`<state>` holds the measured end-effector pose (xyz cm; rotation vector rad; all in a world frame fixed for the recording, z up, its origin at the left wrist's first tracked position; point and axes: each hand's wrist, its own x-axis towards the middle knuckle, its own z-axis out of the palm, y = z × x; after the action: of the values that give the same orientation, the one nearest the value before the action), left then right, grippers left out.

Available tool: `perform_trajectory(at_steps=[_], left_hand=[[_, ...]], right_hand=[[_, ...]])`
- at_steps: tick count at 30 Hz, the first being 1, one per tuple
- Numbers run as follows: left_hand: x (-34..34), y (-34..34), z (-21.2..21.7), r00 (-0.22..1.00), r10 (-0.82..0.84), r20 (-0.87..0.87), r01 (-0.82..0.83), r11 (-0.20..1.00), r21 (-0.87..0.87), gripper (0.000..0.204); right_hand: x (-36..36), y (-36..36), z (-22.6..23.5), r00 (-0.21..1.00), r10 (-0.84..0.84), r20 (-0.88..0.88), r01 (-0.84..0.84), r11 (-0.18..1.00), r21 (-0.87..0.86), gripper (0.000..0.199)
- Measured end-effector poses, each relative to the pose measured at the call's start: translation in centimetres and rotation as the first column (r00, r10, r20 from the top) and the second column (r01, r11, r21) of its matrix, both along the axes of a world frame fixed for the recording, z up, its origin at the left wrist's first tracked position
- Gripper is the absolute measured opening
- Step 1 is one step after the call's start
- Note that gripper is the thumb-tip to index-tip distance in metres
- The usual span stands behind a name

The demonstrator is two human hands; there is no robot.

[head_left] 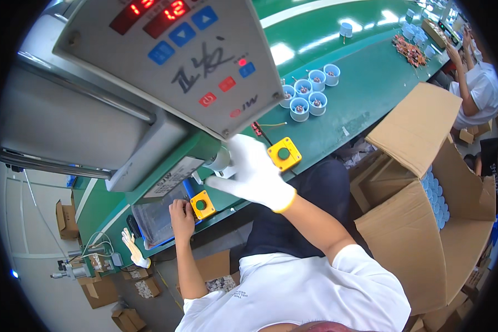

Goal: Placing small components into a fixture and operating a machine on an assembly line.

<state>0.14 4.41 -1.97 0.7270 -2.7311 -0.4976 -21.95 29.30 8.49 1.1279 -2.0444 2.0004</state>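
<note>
My right hand (pixel 254 176), in a white glove with a yellow cuff, is under the front of a grey machine head (pixel 171 61). Its thumb and fingers are spread apart around a pale rounded piece (pixel 220 160); whether they touch it I cannot tell. A yellow button box (pixel 285 155) with a green button is just right of this glove. My bare left hand (pixel 182 218) rests with fingers laid out at the table's near edge. Right beside it is a second yellow button box (pixel 203 205), and a blue-edged tray (pixel 157 221) lies to its left.
Several light-blue cups (pixel 300 109) with small parts inside stand on the green table (pixel 348 94). A large open carton (pixel 404 243) at right holds blue cups. A spare glove (pixel 134 249) lies far left. Another person (pixel 478 88) sits at the far right, near orange wired parts (pixel 409 51).
</note>
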Motion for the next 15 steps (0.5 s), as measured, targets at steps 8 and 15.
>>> perform_trajectory(at_steps=[8, 15], left_hand=[[0.7, -0.6, -0.7, 0.999, -0.039, -0.009, 0.039, 0.999, -0.019, 0.007], [-0.7, -0.1, -0.3, 0.997, -0.072, -0.007, 0.072, 0.997, -0.007, 0.006]], right_hand=[[-3.7, -0.4, -1.7, 0.859, -0.483, -0.169, 0.409, 0.846, -0.342, 0.039], [-28.0, 1.4, -3.2, 0.774, -0.571, -0.274, 0.631, 0.663, 0.402, 0.041]])
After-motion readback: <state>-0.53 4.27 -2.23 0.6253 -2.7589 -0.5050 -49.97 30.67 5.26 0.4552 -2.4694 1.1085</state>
